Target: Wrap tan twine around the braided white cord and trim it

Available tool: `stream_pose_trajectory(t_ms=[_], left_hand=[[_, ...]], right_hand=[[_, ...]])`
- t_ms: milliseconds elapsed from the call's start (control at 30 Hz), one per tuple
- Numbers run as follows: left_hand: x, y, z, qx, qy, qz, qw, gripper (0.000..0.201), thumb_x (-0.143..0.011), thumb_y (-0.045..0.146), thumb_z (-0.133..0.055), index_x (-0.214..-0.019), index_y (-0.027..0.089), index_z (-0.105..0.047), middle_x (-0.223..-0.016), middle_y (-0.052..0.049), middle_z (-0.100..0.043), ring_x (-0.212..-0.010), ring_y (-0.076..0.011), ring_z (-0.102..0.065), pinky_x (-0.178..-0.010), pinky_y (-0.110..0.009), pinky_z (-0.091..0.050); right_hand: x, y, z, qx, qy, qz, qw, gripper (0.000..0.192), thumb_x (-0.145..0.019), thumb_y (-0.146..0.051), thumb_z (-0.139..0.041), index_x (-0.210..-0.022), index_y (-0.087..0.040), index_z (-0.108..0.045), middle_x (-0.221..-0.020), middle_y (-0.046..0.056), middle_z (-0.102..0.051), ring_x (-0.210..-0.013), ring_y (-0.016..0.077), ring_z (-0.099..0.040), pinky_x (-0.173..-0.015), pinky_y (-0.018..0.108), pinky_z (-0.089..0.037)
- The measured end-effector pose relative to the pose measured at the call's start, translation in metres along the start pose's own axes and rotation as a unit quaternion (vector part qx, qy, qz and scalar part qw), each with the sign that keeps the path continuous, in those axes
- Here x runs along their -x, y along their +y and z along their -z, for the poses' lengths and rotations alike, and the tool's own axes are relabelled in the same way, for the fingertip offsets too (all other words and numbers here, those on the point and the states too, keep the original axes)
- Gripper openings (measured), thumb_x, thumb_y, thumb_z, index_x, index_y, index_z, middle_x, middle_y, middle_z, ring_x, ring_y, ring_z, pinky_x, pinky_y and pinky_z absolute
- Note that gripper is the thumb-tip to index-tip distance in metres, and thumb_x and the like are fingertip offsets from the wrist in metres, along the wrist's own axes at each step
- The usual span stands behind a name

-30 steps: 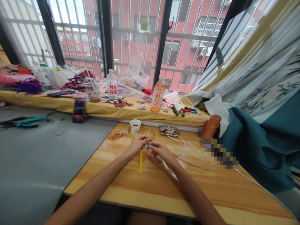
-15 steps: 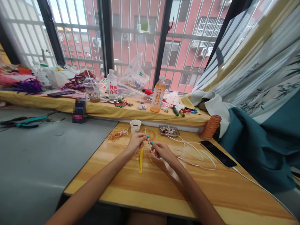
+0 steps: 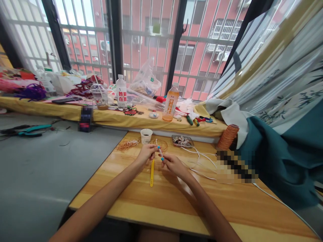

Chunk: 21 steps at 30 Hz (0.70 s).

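Note:
Above the wooden table (image 3: 121, 198), my left hand (image 3: 148, 152) pinches a thin white cord (image 3: 160, 152) near its upper end. My right hand (image 3: 174, 165) closes on the same cord just below and to the right, thumb and finger together. Between the two hands the cord appears doubled into close strands. More white cord (image 3: 202, 172) trails in loose curves over the table to the right. A yellow strip (image 3: 152, 174) with small markings lies just below my left hand. Both thumbs' nails are blue.
A paper cup (image 3: 146, 136) with dark contents, a tangle of orange and white threads (image 3: 127, 145) and a clear tray of small pieces (image 3: 182, 141) stand behind my hands. An orange thread spool (image 3: 227, 137) is at right. Bottles, including an orange drink bottle (image 3: 170, 102), line the cloth-covered ledge (image 3: 113, 116).
My right hand has shifted slightly down along the cord, and the strands between my hands look drawn straighter. The loop hanging by my right hand no longer shows. My left hand stays about where it was.

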<state>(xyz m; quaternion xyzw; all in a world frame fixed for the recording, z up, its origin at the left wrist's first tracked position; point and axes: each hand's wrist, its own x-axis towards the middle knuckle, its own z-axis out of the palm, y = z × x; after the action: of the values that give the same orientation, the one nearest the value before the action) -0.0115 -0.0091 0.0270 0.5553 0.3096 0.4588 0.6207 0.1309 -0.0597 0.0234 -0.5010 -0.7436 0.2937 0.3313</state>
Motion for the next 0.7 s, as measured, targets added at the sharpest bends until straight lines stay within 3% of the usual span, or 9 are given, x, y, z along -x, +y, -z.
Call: stream_pose_trajectory(t_ms=[167,333,500,700], left_hand=[[0.0,-0.001,0.0,0.006,-0.005,0.004,1.0,0.027,-0.057,0.034,-0.062,-0.063,0.008,-0.058,-0.059,-0.002,-0.059,-0.029,0.0007,-0.029,-0.03,-0.017,-0.014],[0.002,0.001,-0.004,-0.014,0.006,-0.001,1.0,0.031,-0.058,0.039,-0.062,-0.067,0.009,-0.059,-0.053,0.001,-0.055,-0.029,-0.0005,-0.03,-0.031,-0.017,-0.016],[0.003,0.003,-0.006,-0.032,0.008,-0.002,0.999,0.038,-0.057,0.045,-0.061,-0.07,0.009,-0.06,-0.049,0.002,-0.052,-0.03,-0.001,-0.03,-0.031,-0.017,-0.017],[0.004,-0.004,-0.01,-0.025,-0.017,0.017,0.999,0.039,-0.058,0.041,-0.062,-0.082,0.01,-0.062,-0.053,0.002,-0.053,-0.031,-0.0015,-0.034,-0.032,-0.017,-0.019]], right_hand=[[0.001,-0.005,-0.003,0.036,0.028,0.013,0.999,0.023,-0.077,-0.018,-0.036,-0.065,-0.014,-0.055,-0.057,-0.002,-0.049,-0.055,0.0093,-0.043,-0.053,0.019,-0.031],[0.006,-0.013,-0.007,0.095,0.059,0.013,0.994,0.03,-0.082,-0.029,-0.034,-0.066,-0.016,-0.055,-0.054,-0.001,-0.049,-0.05,0.0097,-0.041,-0.049,0.019,-0.028],[0.006,-0.012,-0.009,0.184,0.099,0.009,0.978,0.034,-0.084,-0.028,-0.031,-0.063,-0.016,-0.056,-0.055,0.001,-0.052,-0.049,0.0096,-0.041,-0.05,0.02,-0.026],[0.004,-0.008,-0.008,0.22,0.124,-0.001,0.968,0.035,-0.085,-0.028,-0.03,-0.066,-0.016,-0.056,-0.058,0.002,-0.056,-0.052,0.0108,-0.046,-0.052,0.02,-0.029]])
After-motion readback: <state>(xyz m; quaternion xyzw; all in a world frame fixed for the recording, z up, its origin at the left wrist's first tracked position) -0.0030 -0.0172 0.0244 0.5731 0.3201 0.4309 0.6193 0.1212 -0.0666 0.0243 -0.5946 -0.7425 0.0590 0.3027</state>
